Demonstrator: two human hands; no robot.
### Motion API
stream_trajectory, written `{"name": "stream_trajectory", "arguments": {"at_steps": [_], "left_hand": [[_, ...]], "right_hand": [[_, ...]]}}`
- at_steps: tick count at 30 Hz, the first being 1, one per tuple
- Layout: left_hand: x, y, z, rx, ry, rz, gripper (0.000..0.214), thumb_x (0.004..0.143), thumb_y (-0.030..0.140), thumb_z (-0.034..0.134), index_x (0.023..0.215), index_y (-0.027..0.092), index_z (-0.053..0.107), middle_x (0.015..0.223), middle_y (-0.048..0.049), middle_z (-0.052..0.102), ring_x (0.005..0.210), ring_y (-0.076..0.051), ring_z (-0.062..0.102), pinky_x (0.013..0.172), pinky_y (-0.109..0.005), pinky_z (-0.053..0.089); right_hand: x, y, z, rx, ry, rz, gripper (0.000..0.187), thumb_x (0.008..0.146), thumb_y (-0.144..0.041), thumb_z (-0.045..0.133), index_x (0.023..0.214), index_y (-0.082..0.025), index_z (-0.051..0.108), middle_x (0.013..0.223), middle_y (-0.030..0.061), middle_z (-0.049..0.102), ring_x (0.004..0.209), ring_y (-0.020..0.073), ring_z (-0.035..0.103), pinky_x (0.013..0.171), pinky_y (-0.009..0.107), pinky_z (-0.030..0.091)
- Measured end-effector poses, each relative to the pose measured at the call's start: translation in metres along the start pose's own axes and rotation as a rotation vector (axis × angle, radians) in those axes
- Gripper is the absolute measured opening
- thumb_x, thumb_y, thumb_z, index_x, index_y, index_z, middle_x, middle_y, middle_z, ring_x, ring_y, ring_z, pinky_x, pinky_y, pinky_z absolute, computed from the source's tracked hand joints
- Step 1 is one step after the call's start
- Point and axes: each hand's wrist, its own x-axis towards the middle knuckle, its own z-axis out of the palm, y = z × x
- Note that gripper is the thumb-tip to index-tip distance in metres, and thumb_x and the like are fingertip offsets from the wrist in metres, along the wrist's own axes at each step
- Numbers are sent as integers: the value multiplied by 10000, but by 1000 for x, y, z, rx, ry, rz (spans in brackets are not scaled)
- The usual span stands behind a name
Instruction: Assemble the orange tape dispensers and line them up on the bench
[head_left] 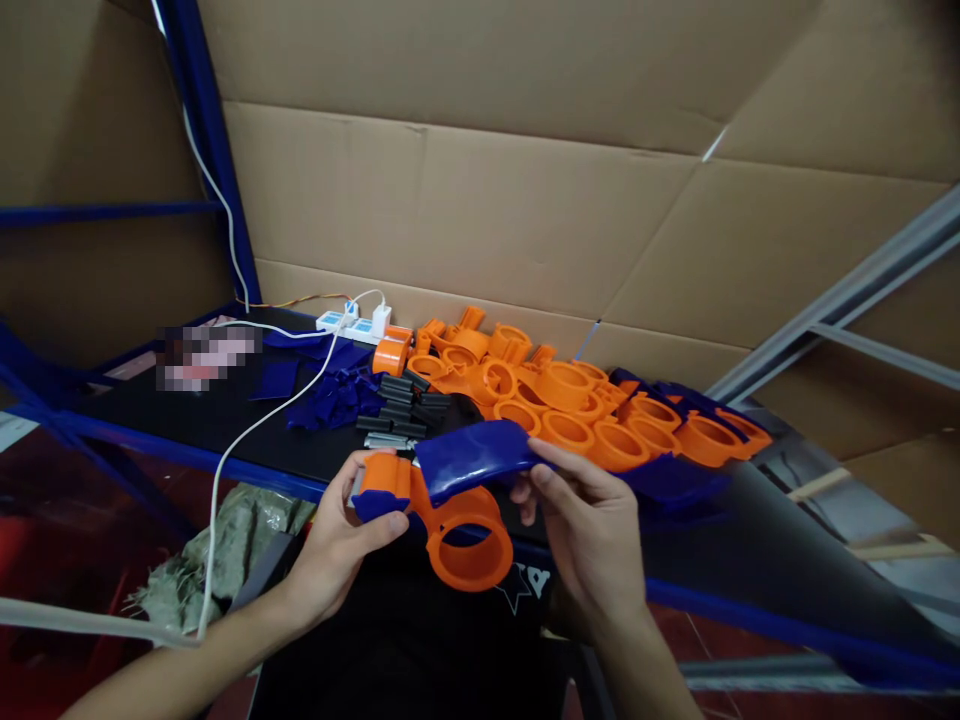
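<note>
Before the desk (225, 425), the left hand (334, 550) clamps the orange holder (442, 520) steady. The right hand (592, 530) pinches the blue cover (472, 455) against it.

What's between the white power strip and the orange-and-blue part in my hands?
Head view: stacked black pieces and blue scraps lie between power strip and orange-and-blue part.

Orange ring housings (600, 420) heaped along the back edge of the bench (225, 425) — black rollers (401, 405) and white power strip (352, 322) further left.
</note>
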Motion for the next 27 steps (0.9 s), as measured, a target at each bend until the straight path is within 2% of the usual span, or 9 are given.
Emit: {"name": "stream_trajectory", "arguments": {"at_steps": [4,11,19,23,27], "left_hand": [[-2,-1,-1,65,44,45,554,676,222,877,1155,245,600,1071,-16,645,947,-195,610,881,-297,489],[0,-7,-6,128,75,85,604,672,242,879,1189,245,567,1116,-31,641,971,-208,611,868,-298,481],[0,-9,-7,159,67,108,609,680,267,876,1205,246,567,1119,-35,624,948,-198,599,839,-288,471],[0,-7,-8,212,88,143,582,702,293,861,1204,249,570,1110,-28,623,930,-189,596,831,-277,463],[1,-3,-10,288,47,216,584,704,286,857,1210,254,566,1073,-15,613,914,-183,585,829,-273,453]], "right_hand": [[-13,10,10,17,33,58,201,793,-228,782,992,-205,800,621,26,708,505,125,608,430,217,448],[-13,17,16,33,73,132,181,753,-245,817,929,-203,813,546,1,663,461,78,528,435,189,360],[-19,24,14,-35,88,144,200,770,-277,812,963,-222,812,553,-11,655,480,75,527,479,199,367],[-20,27,11,-83,64,131,173,785,-261,800,955,-229,807,550,-28,629,482,66,500,502,202,378],[-24,29,6,-125,14,158,146,800,-266,787,939,-221,794,607,-22,646,463,53,462,475,197,353]]}}
